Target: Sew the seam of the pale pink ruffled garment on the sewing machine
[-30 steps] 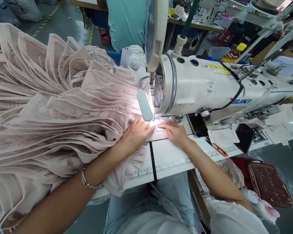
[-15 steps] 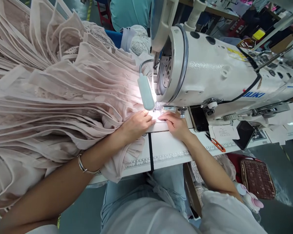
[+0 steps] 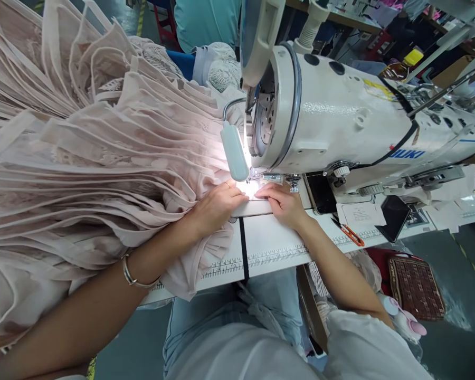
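Under the needle end of a white sewing machine point(image 3: 328, 119), a bright lamp point(image 3: 234, 153) washes out the spot where both hands work. My left hand point(image 3: 219, 205) rests beside the needle area, its bent fingers pressed on pale pink fabric point(image 3: 142, 137) that spreads in a big layered heap to the left. On the other side of the glare, my right hand point(image 3: 284, 203) has thumb and fingers drawn together at the fabric's edge. The cloth right between the fingertips is blurred by the light.
Orange-handled thread snips point(image 3: 352, 235), a paper slip point(image 3: 360, 215) and a dark phone-like slab point(image 3: 322, 194) lie right of my hands. A ruler strip point(image 3: 277, 257) runs along the table's front edge. A person in teal point(image 3: 208, 24) is beyond the heap.
The whole view has shifted slightly. Both hands stay at the needle area, and their grip looks about the same.
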A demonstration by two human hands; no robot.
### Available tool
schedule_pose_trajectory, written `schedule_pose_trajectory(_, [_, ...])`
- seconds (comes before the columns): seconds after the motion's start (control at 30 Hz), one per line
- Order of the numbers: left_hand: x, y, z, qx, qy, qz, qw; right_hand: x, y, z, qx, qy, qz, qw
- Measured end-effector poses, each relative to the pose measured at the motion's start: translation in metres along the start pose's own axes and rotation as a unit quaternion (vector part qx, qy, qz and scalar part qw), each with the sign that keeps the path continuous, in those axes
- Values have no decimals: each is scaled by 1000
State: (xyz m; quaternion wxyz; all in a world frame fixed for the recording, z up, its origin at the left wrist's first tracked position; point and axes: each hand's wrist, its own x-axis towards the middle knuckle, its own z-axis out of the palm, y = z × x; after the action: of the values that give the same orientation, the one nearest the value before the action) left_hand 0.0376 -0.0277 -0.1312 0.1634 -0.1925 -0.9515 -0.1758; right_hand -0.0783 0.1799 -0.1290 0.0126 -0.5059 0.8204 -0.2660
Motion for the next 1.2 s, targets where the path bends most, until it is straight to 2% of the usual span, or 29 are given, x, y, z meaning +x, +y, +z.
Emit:
schedule_pose_trajectory(0.13, [0,-1,-1,-33,18,6,999,-1,2,1,14,16,-8,1000])
schedule_pose_trajectory(0.27, [1,-2,-2,-64,44,14,997,-1,2,0,42,40,-46,997])
schedule_pose_trajectory(0.53, [0,-2,-1,-78,38,6,996,-3,2,-2,51,31,-65,996])
schedule_pose_trajectory(0.67, [-1,-3,1,-53,22,7,998,-2,0,-5,14,-17,-90,996])
schedule_pose_trajectory(0.77, [-4,-2,2,-27,10,-22,999,-2,-2,-7,-4,-40,-94,995])
schedule_pose_trajectory(0.97, [-11,1,-1,3,-75,-45,996,-6,-2,-2,-58,-36,-91,993])
schedule_pose_trajectory(1.2, [-7,4,-5,24,-93,-54,994,-7,0,-1,-93,-39,-91,991])
